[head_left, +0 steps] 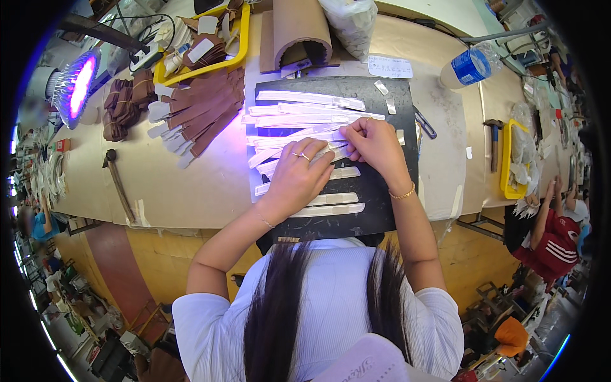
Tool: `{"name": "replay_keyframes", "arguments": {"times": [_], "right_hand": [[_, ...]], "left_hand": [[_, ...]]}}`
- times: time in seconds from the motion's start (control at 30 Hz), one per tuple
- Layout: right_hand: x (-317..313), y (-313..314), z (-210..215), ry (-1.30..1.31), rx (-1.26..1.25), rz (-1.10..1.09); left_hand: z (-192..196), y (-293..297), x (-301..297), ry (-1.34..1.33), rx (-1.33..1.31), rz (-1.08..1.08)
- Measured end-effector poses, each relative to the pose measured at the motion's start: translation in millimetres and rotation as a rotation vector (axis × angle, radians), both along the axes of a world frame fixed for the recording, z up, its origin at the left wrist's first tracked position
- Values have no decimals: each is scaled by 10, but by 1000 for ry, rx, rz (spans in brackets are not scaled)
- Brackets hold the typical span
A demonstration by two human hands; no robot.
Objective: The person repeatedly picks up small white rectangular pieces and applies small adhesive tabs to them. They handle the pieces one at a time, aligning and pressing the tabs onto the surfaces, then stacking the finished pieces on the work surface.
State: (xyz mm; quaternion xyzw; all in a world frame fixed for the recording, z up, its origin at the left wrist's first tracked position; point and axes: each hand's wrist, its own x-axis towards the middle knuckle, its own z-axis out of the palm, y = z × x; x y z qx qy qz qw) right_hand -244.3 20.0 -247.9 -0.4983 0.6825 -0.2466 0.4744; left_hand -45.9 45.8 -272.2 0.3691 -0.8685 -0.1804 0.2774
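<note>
A black mat [382,210] lies on the workbench with several long white strips [299,108] laid across it in a loose row. My left hand [299,178] rests flat on the strips near the mat's middle, fingers pressing one down. My right hand [375,143] is just to its right, with fingertips pinching the end of a white strip [331,148]. Both hands meet over the same strip. Two more strips [337,202] lie below my hands, nearer to me.
Brown strips with white tips [203,108] fan out left of the mat, beside a yellow tray [238,44]. A hammer [118,181] lies at the left, a cardboard roll [296,28] and water bottle [468,67] at the back. Another person [550,232] sits at the right.
</note>
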Motion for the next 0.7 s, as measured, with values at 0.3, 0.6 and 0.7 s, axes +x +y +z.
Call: {"name": "replay_keyframes", "arguments": {"times": [0.3,0.6,0.7], "right_hand": [[5,-39,-74,95,-14,62],[55,18,-161,375,-213,116],[25,67,-86,572,-326,93]], "left_hand": [[-21,-5,6,-56,-40,-16],[-8,-23,-53,-194,-76,-56],[36,-27,-60,-247,-101,-70]]}}
